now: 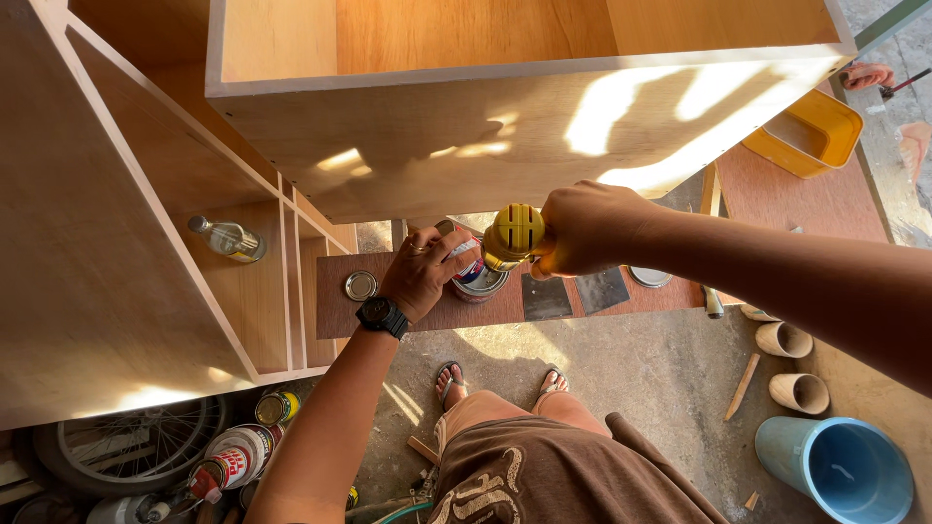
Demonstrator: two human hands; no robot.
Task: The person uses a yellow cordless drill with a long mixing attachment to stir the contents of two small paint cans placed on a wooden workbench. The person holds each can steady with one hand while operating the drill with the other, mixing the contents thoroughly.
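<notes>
Left hand (419,272): grip closed around open paint can (476,277). Right hand (582,231): grip clenched on yellow tool (513,233). Risk: can tipping off plank surface (335,301).

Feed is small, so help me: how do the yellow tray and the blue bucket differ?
The yellow tray is rectangular and shallow; the blue bucket is round and deeper. The yellow tray sits up on the reddish board; the blue bucket stands on the floor. Both are open-topped, right of the hands.
</notes>
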